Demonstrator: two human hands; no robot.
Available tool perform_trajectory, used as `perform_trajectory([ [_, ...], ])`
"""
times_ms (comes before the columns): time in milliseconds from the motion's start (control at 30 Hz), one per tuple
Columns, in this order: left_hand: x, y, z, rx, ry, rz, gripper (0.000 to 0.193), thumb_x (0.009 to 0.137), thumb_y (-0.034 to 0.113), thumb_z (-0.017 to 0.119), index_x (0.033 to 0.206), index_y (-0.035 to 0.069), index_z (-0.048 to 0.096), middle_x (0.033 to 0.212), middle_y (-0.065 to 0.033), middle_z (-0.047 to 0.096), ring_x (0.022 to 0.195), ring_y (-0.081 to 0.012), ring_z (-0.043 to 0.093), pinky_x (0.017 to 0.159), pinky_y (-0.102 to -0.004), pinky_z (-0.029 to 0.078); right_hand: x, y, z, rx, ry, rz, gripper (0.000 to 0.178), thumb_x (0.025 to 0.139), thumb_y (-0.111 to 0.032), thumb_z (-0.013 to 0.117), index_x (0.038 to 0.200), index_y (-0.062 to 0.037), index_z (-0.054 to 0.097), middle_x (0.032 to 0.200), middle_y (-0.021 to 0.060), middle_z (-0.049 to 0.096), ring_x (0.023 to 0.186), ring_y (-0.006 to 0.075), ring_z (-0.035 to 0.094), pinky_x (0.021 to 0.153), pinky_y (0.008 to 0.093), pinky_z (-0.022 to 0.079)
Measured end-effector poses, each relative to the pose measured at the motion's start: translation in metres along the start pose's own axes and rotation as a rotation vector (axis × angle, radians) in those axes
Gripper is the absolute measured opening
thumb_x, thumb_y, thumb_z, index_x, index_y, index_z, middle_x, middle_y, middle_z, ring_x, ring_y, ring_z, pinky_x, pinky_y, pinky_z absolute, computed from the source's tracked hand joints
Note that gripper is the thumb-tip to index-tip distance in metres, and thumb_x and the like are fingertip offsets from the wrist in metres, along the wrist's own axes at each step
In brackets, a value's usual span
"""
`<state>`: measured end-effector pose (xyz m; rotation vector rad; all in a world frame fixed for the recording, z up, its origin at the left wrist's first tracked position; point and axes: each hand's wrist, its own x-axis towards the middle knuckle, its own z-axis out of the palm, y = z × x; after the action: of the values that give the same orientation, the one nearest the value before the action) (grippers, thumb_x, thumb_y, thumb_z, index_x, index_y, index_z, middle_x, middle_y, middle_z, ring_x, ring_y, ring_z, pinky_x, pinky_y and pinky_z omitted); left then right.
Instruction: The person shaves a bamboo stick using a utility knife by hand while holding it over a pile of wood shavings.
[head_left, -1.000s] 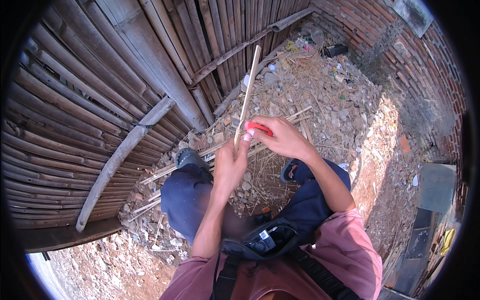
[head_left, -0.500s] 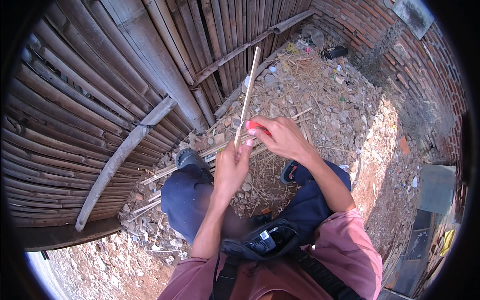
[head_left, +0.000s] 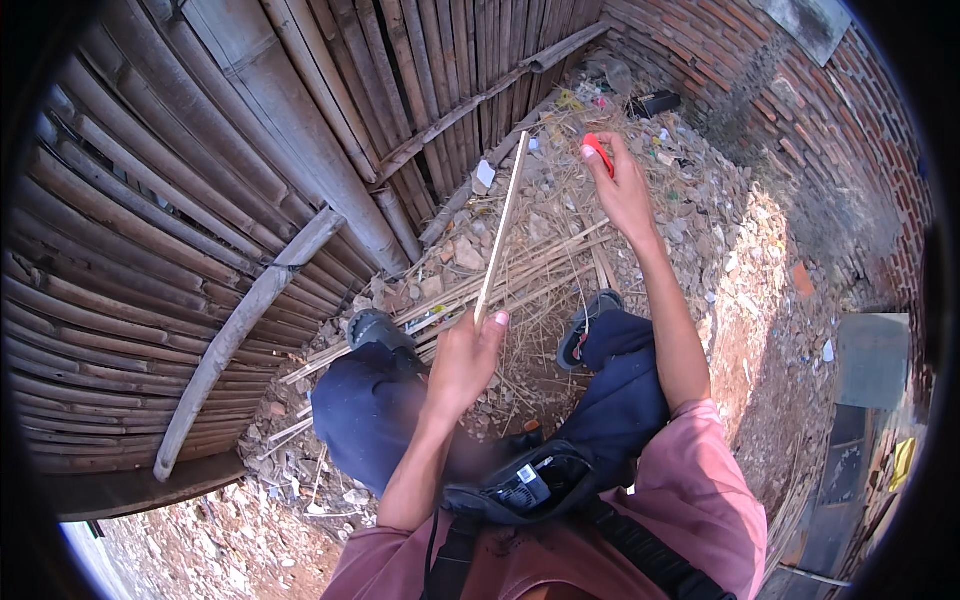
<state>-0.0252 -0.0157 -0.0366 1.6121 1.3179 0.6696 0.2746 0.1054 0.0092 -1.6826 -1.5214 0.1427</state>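
My left hand (head_left: pixel 465 362) is closed around the lower end of a thin split bamboo stick (head_left: pixel 502 230), which slants up and away from me. Farther off and to the right, my right hand (head_left: pixel 625 190) grips a red-handled knife (head_left: pixel 598 155); its blade cannot be made out at this moment. A gap separates the knife from the stick's upper end. Below the stick, several more bamboo strips (head_left: pixel 540 272) lie in a loose pile on the rubble between and beyond my feet.
A bamboo wall (head_left: pixel 180 250) with a curved pole (head_left: pixel 235 335) rises close on the left. At the right stands a brick wall (head_left: pixel 800 120). Stones and straw cover the ground around my shoes (head_left: pixel 380 330). An open black pouch (head_left: pixel 525 485) sits at my waist.
My right hand with the knife has moved up and away, off the stick. My left hand keeps hold of the stick and has come slightly lower.
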Motion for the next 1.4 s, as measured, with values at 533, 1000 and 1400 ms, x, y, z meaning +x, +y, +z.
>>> perform_trajectory([
  [533, 0.006, -0.014, -0.019, -0.713, -0.26, -0.249, 0.041, 0.118, 0.042, 0.042, 0.108, 0.008, 0.063, 0.069, 0.0105, 0.034, 0.054, -0.0026, 0.029, 0.049, -0.0257, 0.024, -0.085, -0.063, 0.001, 0.172, -0.506, -0.148, 0.032, 0.105, -0.03, 0.07, 0.122, -0.0029, 0.067, 0.098, 0.0191, 0.076, 0.084, 0.038, 0.073, 0.079, 0.0437, 0.056],
  [1000, 0.005, -0.004, -0.009, -0.797, -0.232, -0.252, 0.049, 0.119, 0.044, 0.034, 0.106, 0.004, 0.06, 0.07, 0.0077, 0.033, 0.053, -0.0042, 0.026, 0.048, -0.0249, 0.023, -0.121, -0.059, 0.026, 0.249, -0.571, -0.289, 0.03, 0.101, -0.025, 0.073, 0.121, -0.0037, 0.067, 0.099, 0.0203, 0.077, 0.088, 0.0409, 0.076, 0.075, 0.0463, 0.058],
  [1400, 0.004, -0.005, -0.011, -0.742, -0.234, -0.198, 0.038, 0.12, 0.033, 0.04, 0.116, 0.002, 0.063, 0.073, 0.0058, 0.039, 0.056, -0.0048, 0.033, 0.051, -0.0236, 0.032, -0.116, -0.059, 0.026, 0.217, -0.547, -0.268, 0.029, 0.103, -0.027, 0.072, 0.121, -0.0043, 0.067, 0.1, 0.0197, 0.078, 0.092, 0.0408, 0.077, 0.077, 0.0454, 0.059],
])
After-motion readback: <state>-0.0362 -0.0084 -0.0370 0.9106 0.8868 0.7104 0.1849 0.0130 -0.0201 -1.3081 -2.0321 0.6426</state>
